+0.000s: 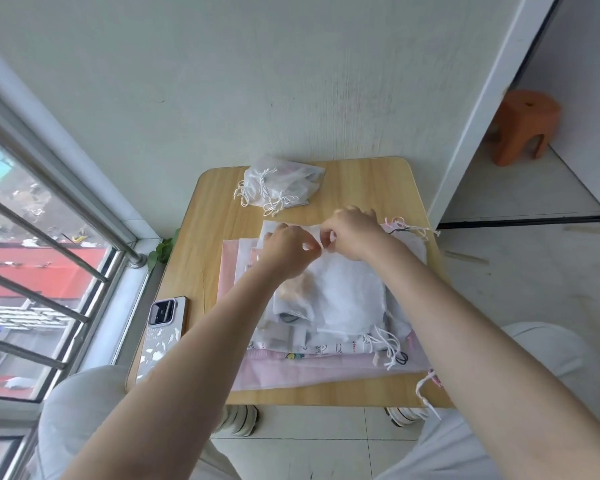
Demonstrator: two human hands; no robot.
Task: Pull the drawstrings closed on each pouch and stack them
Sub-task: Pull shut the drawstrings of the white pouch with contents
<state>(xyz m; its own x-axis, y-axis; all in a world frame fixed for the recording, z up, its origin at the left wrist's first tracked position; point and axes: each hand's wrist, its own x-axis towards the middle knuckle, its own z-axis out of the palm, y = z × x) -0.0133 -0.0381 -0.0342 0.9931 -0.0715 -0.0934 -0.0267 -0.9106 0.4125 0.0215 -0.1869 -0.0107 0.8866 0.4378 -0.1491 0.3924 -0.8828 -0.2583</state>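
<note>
Centrally, a small light-wood table point(388, 188) is set against a pale wall; a white fabric pouch point(347, 289) is pinched by the left hand point(286, 252) and right hand point(352, 233), beside a phone point(163, 336).

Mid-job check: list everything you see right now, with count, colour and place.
top pouch: one, white, on the flat pile, far edge pinched
flat pile: several pouches, white and pink, table centre
closed pouches: a heap, white, far edge of table
phone: one, pale patterned case, table's near left
table: one, light wood
stool: one, orange, floor far right
left hand: pinches top pouch
right hand: pinches top pouch
</note>
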